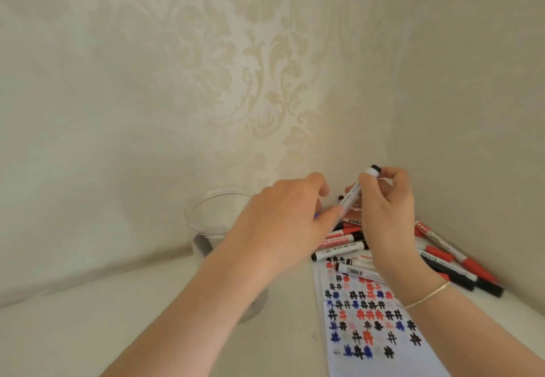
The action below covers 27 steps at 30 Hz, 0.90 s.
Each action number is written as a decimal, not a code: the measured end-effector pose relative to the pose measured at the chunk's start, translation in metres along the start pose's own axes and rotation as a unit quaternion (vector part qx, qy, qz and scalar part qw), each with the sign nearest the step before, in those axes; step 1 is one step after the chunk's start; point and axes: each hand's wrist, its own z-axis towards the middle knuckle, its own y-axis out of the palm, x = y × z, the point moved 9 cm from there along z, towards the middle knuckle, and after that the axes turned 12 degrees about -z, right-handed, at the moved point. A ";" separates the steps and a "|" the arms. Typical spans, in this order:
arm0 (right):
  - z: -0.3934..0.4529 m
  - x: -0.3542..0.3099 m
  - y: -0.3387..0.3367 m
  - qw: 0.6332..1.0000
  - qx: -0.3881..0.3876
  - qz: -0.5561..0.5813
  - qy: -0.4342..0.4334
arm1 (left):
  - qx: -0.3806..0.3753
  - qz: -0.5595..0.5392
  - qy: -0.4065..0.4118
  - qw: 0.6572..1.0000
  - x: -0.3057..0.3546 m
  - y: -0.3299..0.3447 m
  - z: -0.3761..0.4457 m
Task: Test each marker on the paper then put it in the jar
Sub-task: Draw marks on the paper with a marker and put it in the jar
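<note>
**Marker held over the pile, jar to the left**

A white-barrelled marker [355, 192] with a black end is raised above the pile, tilted, its black end up and to the right. The right hand [386, 214] grips its upper part, fingers curled round the barrel near the black end. The left hand [283, 223] reaches across to the marker's lower end, fingers bent there; motion blur hides exactly what they pinch, though something small and blue shows at the hand's edge.

Below the hands lies a pile of markers [342, 244], red-capped and black-capped, spreading right toward the wall corner. Some rest on the top of the paper [368, 326], which is covered in rows of black, red and blue hash marks. A clear jar [212, 217] stands to the left, partly behind the left forearm. A thin bracelet [427, 295] circles the right wrist. Patterned cream wallpaper [250, 81] rises behind the white table [88, 332].
</note>
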 end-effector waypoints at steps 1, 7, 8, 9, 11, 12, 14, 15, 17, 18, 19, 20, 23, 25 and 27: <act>-0.001 0.000 -0.005 1.000 0.014 0.003 -0.001 | -0.057 0.003 -0.008 0.998 0.000 0.027 0.000; 0.001 0.020 -0.024 0.998 -0.017 0.014 0.052 | -0.122 -0.241 -0.021 0.963 -0.013 0.095 0.009; 0.001 0.028 -0.019 0.994 -0.072 0.017 0.079 | -0.123 -0.267 -0.002 0.956 -0.011 0.097 0.009; -0.002 0.036 -0.012 0.985 -0.136 0.019 0.103 | -0.125 -0.282 0.014 0.951 -0.010 0.099 0.009; -0.009 0.047 -0.004 0.965 -0.226 0.012 0.130 | -0.145 -0.305 0.027 0.941 -0.009 0.107 0.007; -0.011 0.050 -0.004 0.961 -0.242 0.005 0.134 | -0.155 -0.319 0.023 0.935 -0.009 0.111 0.005; -0.011 0.055 -0.007 0.960 -0.245 0.003 0.136 | -0.171 -0.346 0.014 0.922 -0.008 0.118 0.003; -0.012 0.057 -0.008 0.960 -0.243 0.008 0.139 | -0.178 -0.359 0.013 0.916 -0.007 0.121 0.003; -0.013 0.060 -0.010 0.961 -0.238 0.018 0.142 | -0.188 -0.387 0.013 0.903 -0.003 0.125 0.002; -0.013 0.061 -0.012 0.961 -0.236 0.021 0.143 | -0.194 -0.407 0.004 0.893 -0.004 0.127 0.001; -0.013 0.063 -0.013 0.962 -0.231 0.023 0.144 | -0.204 -0.431 -0.009 0.879 -0.004 0.131 0.001; -0.013 0.064 -0.015 0.963 -0.227 0.024 0.144 | -0.213 -0.452 -0.021 0.866 -0.006 0.135 0.001; -0.014 0.067 -0.019 0.963 -0.223 0.031 0.150 | -0.242 -0.485 -0.039 0.840 -0.006 0.144 -0.001; -0.016 0.069 -0.021 0.962 -0.226 0.035 0.151 | -0.260 -0.503 -0.049 0.823 -0.003 0.148 -0.003; -0.019 0.071 -0.023 0.960 -0.231 0.037 0.156 | -0.278 -0.522 -0.071 0.803 -0.004 0.155 -0.006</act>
